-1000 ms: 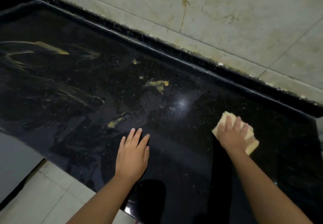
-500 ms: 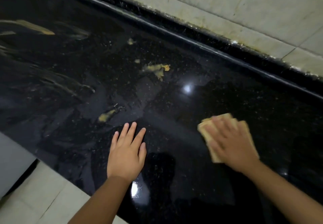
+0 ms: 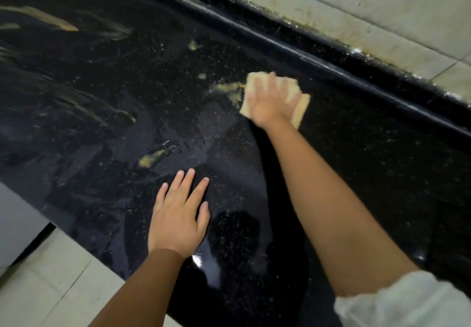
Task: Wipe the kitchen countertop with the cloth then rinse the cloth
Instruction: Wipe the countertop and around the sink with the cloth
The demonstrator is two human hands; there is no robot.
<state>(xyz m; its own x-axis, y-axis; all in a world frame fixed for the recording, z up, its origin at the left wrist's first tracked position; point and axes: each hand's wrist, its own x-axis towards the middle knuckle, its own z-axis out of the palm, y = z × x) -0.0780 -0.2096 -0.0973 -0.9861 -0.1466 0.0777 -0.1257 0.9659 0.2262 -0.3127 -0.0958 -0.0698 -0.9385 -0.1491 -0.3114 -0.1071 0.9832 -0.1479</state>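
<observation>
A black speckled countertop (image 3: 369, 173) fills most of the view. My right hand (image 3: 271, 102) presses flat on a folded pale yellow cloth (image 3: 302, 105) near the back of the counter. The cloth's left edge touches a yellowish smear (image 3: 228, 89). My left hand (image 3: 178, 214) lies flat on the counter near its front edge, fingers apart, holding nothing. Another yellow blob (image 3: 153, 158) sits just beyond the left fingertips. Small yellow specks (image 3: 193, 45) lie further back.
A raised black lip (image 3: 318, 56) runs along the back of the counter under a stained tiled wall (image 3: 382, 3). Long yellowish streaks (image 3: 51, 20) mark the far left of the counter. Pale floor tiles (image 3: 51, 280) show below the front edge.
My right hand has slid the cloth away from me and leftward, up to the yellowish smear near the back. The left hand has stayed planted on the counter.
</observation>
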